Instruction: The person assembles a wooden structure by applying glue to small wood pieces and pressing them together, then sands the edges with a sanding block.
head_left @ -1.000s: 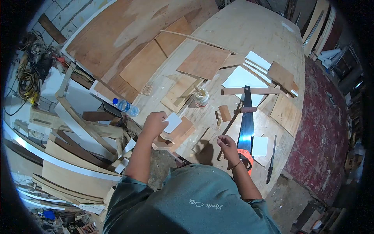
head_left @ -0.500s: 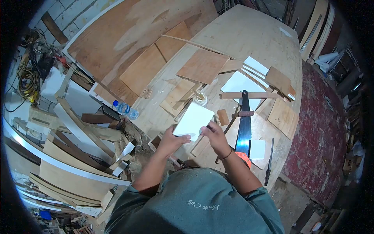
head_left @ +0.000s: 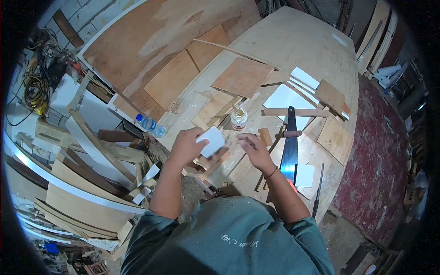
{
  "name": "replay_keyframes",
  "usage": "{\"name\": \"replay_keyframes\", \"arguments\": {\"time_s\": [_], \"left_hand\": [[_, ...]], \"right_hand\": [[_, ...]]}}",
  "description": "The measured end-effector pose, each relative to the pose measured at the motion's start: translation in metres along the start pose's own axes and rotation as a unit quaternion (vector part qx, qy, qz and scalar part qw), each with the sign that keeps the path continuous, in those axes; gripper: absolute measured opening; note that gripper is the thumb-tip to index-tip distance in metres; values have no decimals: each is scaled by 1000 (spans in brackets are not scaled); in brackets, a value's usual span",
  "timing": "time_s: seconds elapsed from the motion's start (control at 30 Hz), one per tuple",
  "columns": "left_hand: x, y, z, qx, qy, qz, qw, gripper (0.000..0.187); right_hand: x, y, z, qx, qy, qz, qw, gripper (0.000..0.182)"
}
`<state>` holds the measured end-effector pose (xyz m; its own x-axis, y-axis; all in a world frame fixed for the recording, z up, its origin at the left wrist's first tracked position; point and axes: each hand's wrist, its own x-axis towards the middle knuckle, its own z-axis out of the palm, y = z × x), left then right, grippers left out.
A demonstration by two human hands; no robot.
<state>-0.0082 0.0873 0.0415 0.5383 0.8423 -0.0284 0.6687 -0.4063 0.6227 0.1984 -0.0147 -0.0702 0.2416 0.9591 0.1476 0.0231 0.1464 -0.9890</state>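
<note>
My left hand (head_left: 185,145) is closed around a small white-faced board (head_left: 212,142), thumb across its face, and holds it tilted above the near edge of the workbench (head_left: 311,46). My right hand (head_left: 255,151) is off the board, a short way to its right, with fingers loosely curled and apart and nothing visible in them. A glass jar (head_left: 239,120) with a stick or brush in it stands just beyond the hands. To the right of my right hand lies a handsaw (head_left: 289,149), with a white square piece (head_left: 304,175) next to its blade.
A plastic water bottle (head_left: 151,125) lies at the bench's left edge. Plywood pieces (head_left: 243,77) and white panels (head_left: 282,98) cover the middle. A thin dark tool (head_left: 318,195) lies at the right. Curved wooden parts (head_left: 82,188) are stacked on the left.
My right hand has let go of the white board and moved slightly right. My left hand has turned the board, which now shows a smaller face. The jar is more fully visible.
</note>
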Motion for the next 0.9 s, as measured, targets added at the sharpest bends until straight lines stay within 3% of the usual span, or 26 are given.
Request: {"name": "replay_keyframes", "arguments": {"time_s": [0.27,0.37,0.9], "left_hand": [[24,-52,30,93,4,17,995,24],[26,-61,37,125,-33,-28,991,22],[22,-75,37,153,-48,-39,986,20]], "right_hand": [[-42,39,-31,29,91,101,990,25],[-56,42,-30,47,122,118,984,19],[-71,79,-21,46,105,114,987,17]]}}
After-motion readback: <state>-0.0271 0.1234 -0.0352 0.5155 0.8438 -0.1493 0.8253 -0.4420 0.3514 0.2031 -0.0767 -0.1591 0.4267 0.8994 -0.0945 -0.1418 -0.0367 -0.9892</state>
